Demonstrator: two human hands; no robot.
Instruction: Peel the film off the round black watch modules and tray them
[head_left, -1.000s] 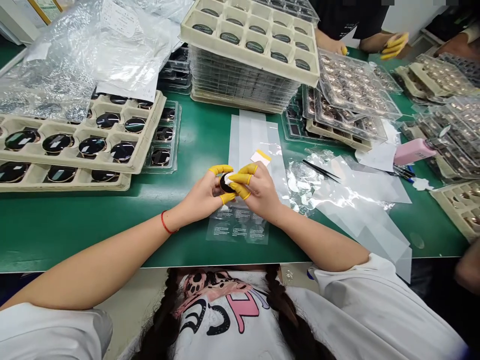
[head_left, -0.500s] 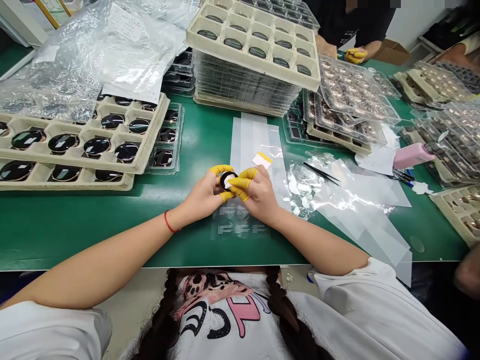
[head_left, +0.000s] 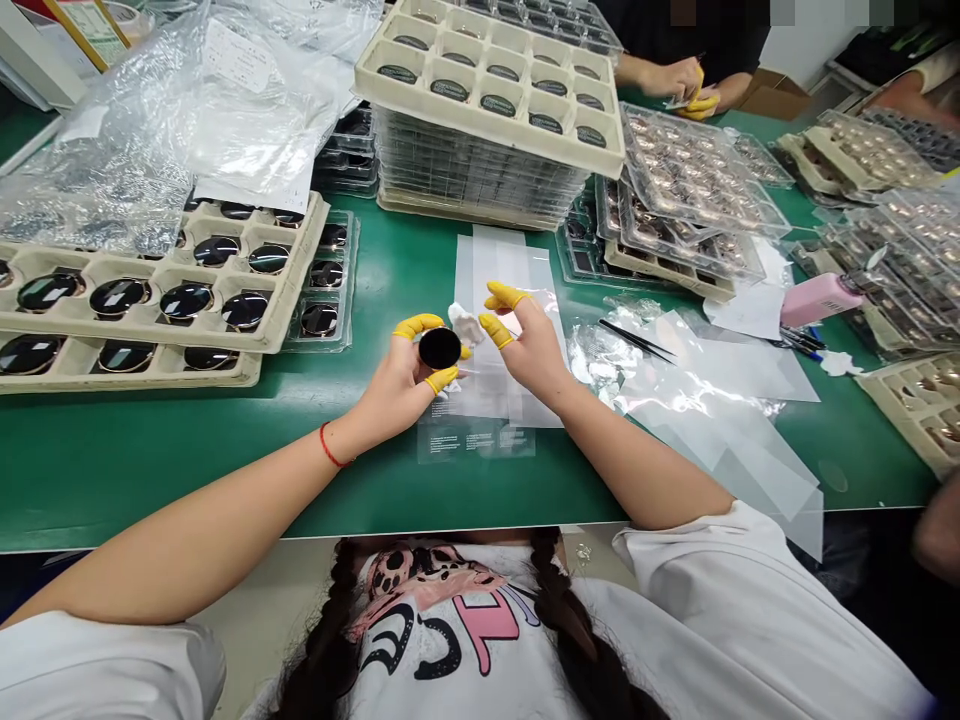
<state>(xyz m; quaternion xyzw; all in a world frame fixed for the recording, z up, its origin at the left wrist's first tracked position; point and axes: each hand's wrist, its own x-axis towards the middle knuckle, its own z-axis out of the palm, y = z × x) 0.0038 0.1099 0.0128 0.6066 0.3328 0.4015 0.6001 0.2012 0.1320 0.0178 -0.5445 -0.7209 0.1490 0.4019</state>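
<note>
My left hand, with yellow finger cots, pinches a round black disc by its edge above the green table. My right hand, also in yellow finger cots, sits just right of the disc and pinches a small white crumpled film piece between thumb and forefinger. Beneath both hands lie clear plastic sheets with printed round stickers.
Beige trays of black discs lie at left under a clear bag. A tall tray stack stands behind. Black tweezers, loose film and a pink bottle are at right. Another person's hands work across the table.
My hands have come apart. The right hand has pulled a white film piece off the disc and moved up and right; the left keeps the disc, its black face now bare.
</note>
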